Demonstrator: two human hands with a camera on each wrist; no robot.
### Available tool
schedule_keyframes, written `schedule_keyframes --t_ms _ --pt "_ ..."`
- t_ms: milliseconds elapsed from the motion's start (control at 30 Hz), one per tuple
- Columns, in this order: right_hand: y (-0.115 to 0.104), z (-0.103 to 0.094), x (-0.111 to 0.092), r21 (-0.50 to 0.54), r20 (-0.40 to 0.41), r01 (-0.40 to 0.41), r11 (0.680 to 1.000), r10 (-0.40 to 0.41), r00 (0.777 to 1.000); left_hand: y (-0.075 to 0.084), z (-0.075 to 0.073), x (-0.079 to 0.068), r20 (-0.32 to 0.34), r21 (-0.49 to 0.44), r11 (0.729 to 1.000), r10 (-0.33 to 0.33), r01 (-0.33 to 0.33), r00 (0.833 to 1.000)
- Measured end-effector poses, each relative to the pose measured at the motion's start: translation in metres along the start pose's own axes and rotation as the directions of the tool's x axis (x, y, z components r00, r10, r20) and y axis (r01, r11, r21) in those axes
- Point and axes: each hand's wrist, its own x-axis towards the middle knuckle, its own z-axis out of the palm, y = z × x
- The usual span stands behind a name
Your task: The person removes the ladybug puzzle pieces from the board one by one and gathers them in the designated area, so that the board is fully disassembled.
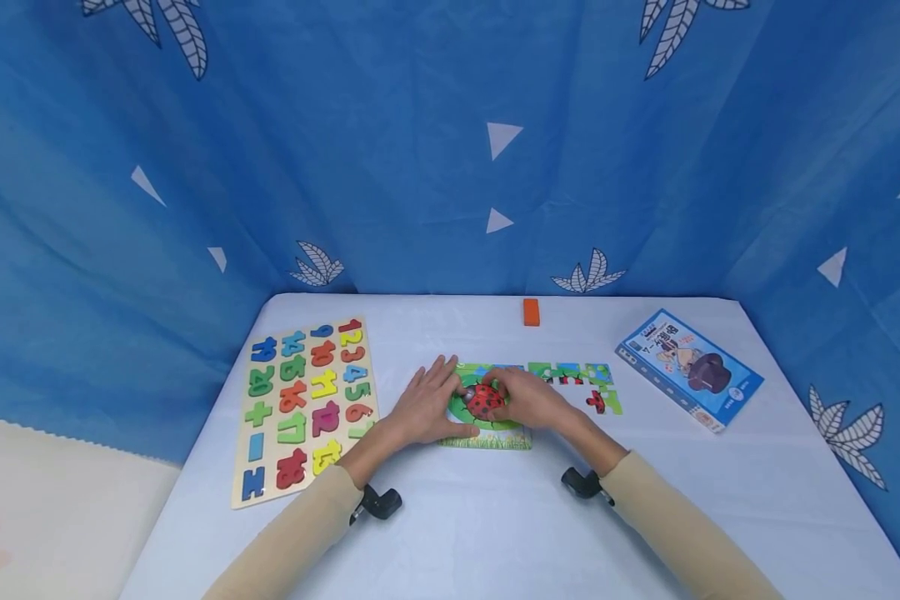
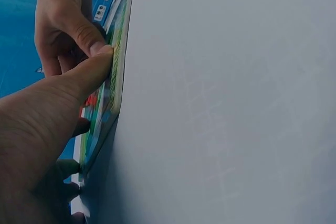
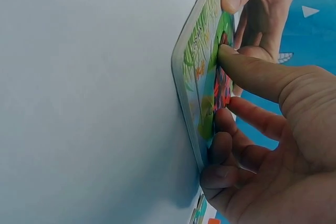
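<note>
A jigsaw board with a ladybug picture (image 1: 485,402) lies on the white table in front of me. My left hand (image 1: 429,407) rests at its left side, fingers spread, thumb over the near edge (image 2: 116,72). From the right, my right hand (image 1: 527,398) reaches over the board. Its thumb and index finger bend around a ladybug puzzle piece (image 3: 223,85) and pinch it against the picture, with the other fingers folded by the board's edge. Loose puzzle pieces (image 1: 598,375) with green, blue and red parts lie just right of the board.
A wooden number board (image 1: 270,433) with coloured numerals lies on the left. On the right sits a blue box (image 1: 690,367) showing a dark hat. A small orange block (image 1: 531,312) is near the back edge, with a blue curtain (image 1: 420,167) behind.
</note>
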Motion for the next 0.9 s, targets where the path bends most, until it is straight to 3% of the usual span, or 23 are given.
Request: schedule_keyframes --t_ms 167,467,900 --pt "0.0017 0.0007 -0.0007 0.029 -0.007 0.008 1.000 -0.008 1.000 0.0003 -0.0002 -0.0004 0.008 -0.012 1.000 -0.008 0.008 1.000" --pt "0.0020 -0.0027 -0.0031 0.182 -0.025 0.009 0.983 -0.004 1.000 0.0001 -0.0008 0.0000 0.015 -0.015 1.000 -0.009 0.009 1.000" --pt "-0.0002 -0.0014 -0.0025 0.372 -0.079 0.024 0.928 0.006 0.997 -0.0010 0.0008 0.0012 0.007 -0.003 1.000 -0.005 0.005 1.000"
